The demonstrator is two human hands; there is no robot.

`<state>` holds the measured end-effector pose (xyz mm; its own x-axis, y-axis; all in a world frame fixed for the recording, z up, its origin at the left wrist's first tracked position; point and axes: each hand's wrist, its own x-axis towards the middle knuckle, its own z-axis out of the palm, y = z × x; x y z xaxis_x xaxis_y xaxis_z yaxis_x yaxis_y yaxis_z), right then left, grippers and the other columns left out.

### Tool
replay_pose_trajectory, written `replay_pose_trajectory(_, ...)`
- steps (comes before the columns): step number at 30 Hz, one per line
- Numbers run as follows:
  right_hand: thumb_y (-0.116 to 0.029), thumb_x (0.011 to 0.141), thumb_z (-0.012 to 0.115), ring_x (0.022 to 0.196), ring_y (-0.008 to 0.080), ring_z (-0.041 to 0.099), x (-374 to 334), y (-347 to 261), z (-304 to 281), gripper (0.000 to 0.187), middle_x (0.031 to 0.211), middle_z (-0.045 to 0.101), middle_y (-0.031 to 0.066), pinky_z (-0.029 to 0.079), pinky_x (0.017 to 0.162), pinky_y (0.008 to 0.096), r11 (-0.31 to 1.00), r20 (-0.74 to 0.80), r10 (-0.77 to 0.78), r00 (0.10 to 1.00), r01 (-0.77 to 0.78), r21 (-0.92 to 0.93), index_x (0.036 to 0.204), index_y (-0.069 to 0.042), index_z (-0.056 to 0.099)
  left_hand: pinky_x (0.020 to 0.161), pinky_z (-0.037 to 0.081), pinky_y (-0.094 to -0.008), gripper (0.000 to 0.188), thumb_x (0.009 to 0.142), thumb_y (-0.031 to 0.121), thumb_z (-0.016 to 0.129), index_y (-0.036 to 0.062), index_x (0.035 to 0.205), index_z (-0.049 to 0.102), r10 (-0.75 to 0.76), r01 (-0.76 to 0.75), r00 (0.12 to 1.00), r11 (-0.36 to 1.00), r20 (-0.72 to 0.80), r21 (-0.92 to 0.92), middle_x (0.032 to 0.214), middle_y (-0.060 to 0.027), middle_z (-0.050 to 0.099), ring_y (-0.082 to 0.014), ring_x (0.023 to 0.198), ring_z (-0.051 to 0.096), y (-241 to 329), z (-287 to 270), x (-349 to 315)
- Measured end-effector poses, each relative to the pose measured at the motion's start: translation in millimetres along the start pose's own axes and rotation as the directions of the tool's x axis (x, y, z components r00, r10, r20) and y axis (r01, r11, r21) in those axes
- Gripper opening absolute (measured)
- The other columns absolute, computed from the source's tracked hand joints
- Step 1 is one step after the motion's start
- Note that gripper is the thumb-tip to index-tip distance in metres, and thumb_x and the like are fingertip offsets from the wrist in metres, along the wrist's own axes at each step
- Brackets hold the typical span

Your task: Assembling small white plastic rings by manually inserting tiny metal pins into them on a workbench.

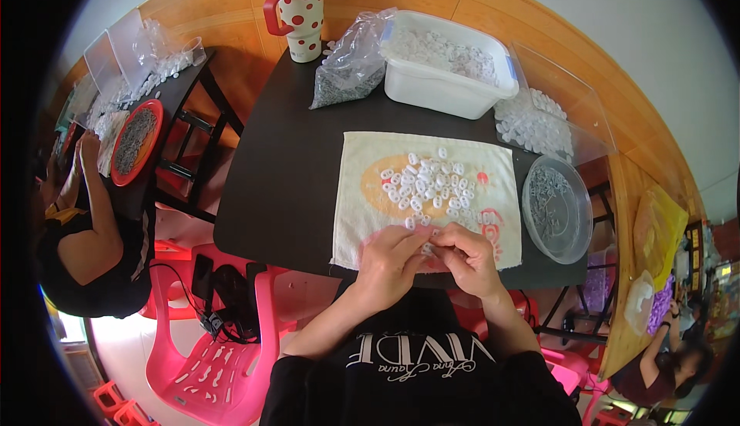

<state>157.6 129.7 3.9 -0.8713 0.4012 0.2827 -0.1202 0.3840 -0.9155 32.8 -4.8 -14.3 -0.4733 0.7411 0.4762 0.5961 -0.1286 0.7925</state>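
On a pale towel (354,172) with orange and red patterns lies a loose heap of small white oval plastic pieces (426,183), several showing dark holes. At the towel's near edge my left hand (389,264) is closed, thumb and fingers pinched together. My right hand (469,260) is closed too, its fingertips almost meeting the left ones. Between the fingertips is a small white plastic piece, mostly hidden by the fingers. A few more white pieces lie beneath and between my hands.
Behind the towel stand a white tub (443,91) of pieces, a clear bag (351,64) of grey bits and a dotted tumbler (301,14). To the right are a clear bin (539,122) and a round tray (557,206) of small metallic-looking parts. A person (92,249) works at the left table.
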Motion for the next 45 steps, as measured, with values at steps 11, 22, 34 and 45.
replay_pose_trajectory(11, 0.014, 0.066, 0.058, 0.093, 0.0359, 0.063, -1, 13, 8, 0.032, 0.103, 0.061, 0.0180, 0.052, 0.077, 0.0409, 0.872, 0.058, -0.283, 0.957, 0.282, -0.399, 0.096, 0.006, 0.066, 0.064, 0.049, -0.0431, 0.019, 0.068, -0.004, 0.066, 0.0019, 0.085, 0.065, 0.114, -0.130, 0.990, 0.963, 0.081, 0.237, 0.084, -0.0116, 0.061, -0.0327, 0.075, 0.060, -7, 0, 8)
replay_pose_trajectory(22, 0.000, 0.064, 0.064, 0.079, 0.0313, 0.056, -7, 17, 6, 0.030, 0.089, 0.050, 0.0129, 0.048, 0.068, 0.0408, 0.799, 0.195, -0.332, 0.923, 0.385, -0.462, 0.094, 0.005, 0.063, 0.063, 0.045, -0.0428, 0.013, 0.065, -0.003, 0.061, 0.0020, 0.077, 0.060, 0.151, -0.203, 0.957, 0.959, 0.249, 0.198, 0.079, -0.0119, 0.054, -0.0327, 0.075, 0.055, -11, -8, 10)
replay_pose_trajectory(34, -0.004, 0.063, 0.064, 0.083, 0.0311, 0.056, -11, 22, 8, 0.017, 0.091, 0.051, 0.0120, 0.048, 0.070, 0.0394, 0.796, 0.204, -0.325, 0.924, 0.383, -0.469, 0.078, -0.001, 0.057, 0.069, 0.043, -0.0420, 0.016, 0.062, 0.003, 0.061, 0.0027, 0.077, 0.059, 0.174, -0.287, 0.926, 0.902, 0.336, 0.323, 0.079, -0.0108, 0.050, -0.0305, 0.079, 0.053, -8, -8, 7)
replay_pose_trajectory(45, -0.001, 0.063, 0.063, 0.087, 0.0312, 0.057, -12, 25, 13, 0.017, 0.094, 0.053, 0.0125, 0.049, 0.079, 0.0391, 0.740, 0.228, -0.386, 0.894, 0.448, -0.503, 0.079, -0.001, 0.058, 0.062, 0.044, -0.0425, 0.013, 0.060, -0.003, 0.058, 0.0015, 0.072, 0.056, 0.286, -0.363, 0.924, 0.864, 0.252, 0.349, 0.076, -0.0126, 0.052, -0.0328, 0.073, 0.052, -3, -5, 3)
